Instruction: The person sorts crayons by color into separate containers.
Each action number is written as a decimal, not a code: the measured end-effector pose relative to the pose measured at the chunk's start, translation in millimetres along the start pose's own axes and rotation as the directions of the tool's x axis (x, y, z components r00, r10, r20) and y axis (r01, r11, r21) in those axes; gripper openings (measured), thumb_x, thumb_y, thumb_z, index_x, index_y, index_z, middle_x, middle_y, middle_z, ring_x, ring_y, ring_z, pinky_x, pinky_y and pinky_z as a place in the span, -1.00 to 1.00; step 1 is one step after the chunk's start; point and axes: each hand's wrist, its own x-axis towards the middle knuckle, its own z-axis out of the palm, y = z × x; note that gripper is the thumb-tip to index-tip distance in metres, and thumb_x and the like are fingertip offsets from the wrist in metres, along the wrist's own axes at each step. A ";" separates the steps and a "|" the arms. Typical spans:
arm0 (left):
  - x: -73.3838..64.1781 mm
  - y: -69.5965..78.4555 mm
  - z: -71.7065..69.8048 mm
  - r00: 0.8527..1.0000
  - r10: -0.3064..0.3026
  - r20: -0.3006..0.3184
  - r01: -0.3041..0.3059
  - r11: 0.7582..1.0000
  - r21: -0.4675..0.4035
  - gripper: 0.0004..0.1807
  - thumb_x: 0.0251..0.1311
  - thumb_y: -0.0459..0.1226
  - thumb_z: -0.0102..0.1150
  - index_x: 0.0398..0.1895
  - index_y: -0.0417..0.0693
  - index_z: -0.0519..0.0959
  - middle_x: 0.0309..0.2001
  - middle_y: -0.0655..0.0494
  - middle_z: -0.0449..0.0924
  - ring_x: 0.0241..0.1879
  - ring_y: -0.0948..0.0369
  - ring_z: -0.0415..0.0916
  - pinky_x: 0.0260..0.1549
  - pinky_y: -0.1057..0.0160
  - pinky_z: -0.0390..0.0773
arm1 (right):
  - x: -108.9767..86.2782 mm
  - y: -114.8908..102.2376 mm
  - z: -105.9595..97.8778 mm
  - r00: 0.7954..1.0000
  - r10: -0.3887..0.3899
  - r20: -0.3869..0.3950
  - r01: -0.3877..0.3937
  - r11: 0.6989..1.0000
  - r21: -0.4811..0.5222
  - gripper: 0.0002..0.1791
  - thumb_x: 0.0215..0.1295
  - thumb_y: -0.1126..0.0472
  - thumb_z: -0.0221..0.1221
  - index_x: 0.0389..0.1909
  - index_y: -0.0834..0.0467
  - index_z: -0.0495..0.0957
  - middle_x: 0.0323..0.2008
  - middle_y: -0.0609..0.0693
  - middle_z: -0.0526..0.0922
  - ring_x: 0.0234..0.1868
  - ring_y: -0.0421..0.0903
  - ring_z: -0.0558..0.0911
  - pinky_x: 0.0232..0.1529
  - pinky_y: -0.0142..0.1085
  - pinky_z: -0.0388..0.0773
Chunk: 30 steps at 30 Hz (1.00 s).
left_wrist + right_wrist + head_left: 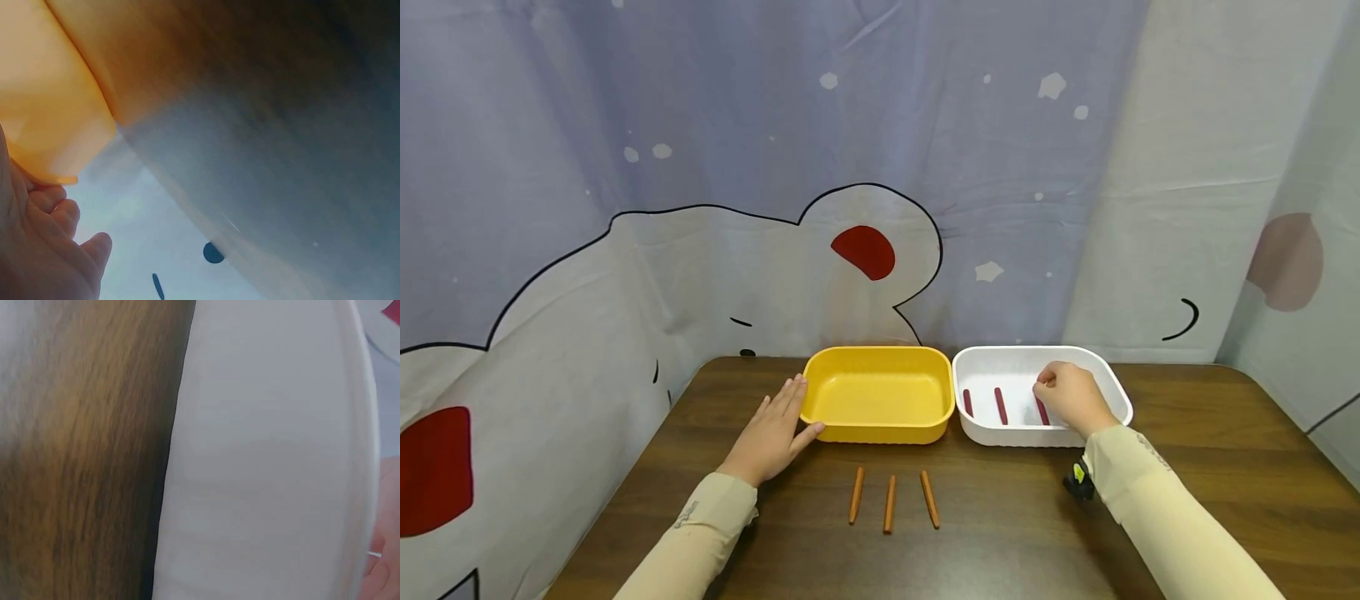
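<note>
My right hand (pixel 1070 397) reaches into the white tray (pixel 1000 435), its thumb and fingertips pinching the upper end of a dark red stick (pixel 1042 412). To the left in the same tray lie a second dark red stick (pixel 1001 406) and a third dark red stick (pixel 967 403). In the right wrist view, the tray's wall (pixel 262 450) hides most of the hand. My left hand (pixel 771 439) rests with extended fingers against the left side of the yellow tray (pixel 880 434). The left wrist view shows those fingers (pixel 65 215) by the tray's edge.
Three orange-brown sticks, a left one (pixel 856 496), a middle one (pixel 890 505) and a right one (pixel 929 500), lie on the wooden table (pixel 1000 533) in front of the trays. The trays stand side by side. A printed curtain (pixel 985 167) hangs behind the table.
</note>
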 end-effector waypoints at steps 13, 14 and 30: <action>0.0 0.6 -0.2 1.000 -0.004 -0.001 0.004 1.000 0.000 -0.08 0.49 0.15 -0.03 0.59 -0.32 -0.01 0.60 -0.18 -0.04 0.57 -0.09 -0.08 0.46 -0.24 0.01 | -26.2 -16.8 2.3 0.987 -0.105 -0.119 0.105 0.994 -0.010 -0.77 0.30 0.30 0.09 -0.20 0.38 0.63 -0.27 0.22 0.70 -0.21 0.17 0.68 -0.15 0.03 0.59; 0.0 0.7 -0.4 1.000 -0.005 0.000 0.005 1.000 0.001 -0.08 0.49 0.15 -0.03 0.59 -0.32 -0.01 0.60 -0.18 -0.05 0.57 -0.09 -0.08 0.47 -0.24 0.01 | -28.9 -17.7 2.7 0.985 -0.115 -0.126 0.114 0.993 -0.015 -0.76 0.31 0.30 0.09 -0.18 0.39 0.63 -0.23 0.25 0.69 -0.18 0.20 0.67 -0.12 0.06 0.58; -0.1 2.5 -2.3 1.000 -0.006 0.002 0.006 1.000 0.009 -0.09 0.48 0.14 -0.01 0.59 -0.33 0.00 0.59 -0.19 -0.02 0.57 -0.09 -0.06 0.46 -0.26 0.04 | -69.4 -29.7 24.2 0.928 -0.323 -0.187 0.316 0.946 -0.064 -0.66 0.31 0.35 0.24 0.05 0.41 0.58 0.00 0.29 0.65 0.11 0.29 0.59 0.19 0.14 0.47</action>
